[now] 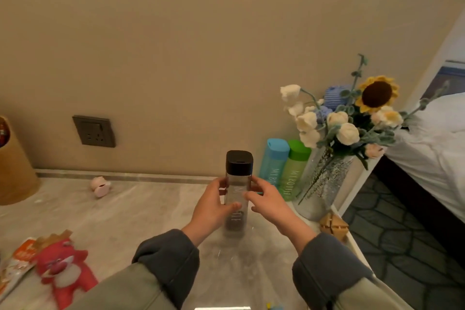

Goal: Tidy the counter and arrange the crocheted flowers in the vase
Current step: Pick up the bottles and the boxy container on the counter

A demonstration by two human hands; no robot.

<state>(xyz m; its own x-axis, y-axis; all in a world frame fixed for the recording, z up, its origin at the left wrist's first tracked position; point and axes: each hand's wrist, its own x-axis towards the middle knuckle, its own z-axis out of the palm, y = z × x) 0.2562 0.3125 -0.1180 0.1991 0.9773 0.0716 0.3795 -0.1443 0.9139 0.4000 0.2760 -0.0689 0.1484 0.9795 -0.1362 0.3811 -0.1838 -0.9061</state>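
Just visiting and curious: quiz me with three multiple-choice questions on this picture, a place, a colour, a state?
1. Where does the vase stand? A) beside the green bottle B) on the bed C) under the wall socket
2. The cap of the clear bottle is: A) blue B) black C) red
3. The crocheted flowers are: A) scattered on the floor B) in the vase C) in a hand
Answers: 1 A, they stand side by side; 2 B, its cap is plainly black; 3 B, their stems run down into the glass.
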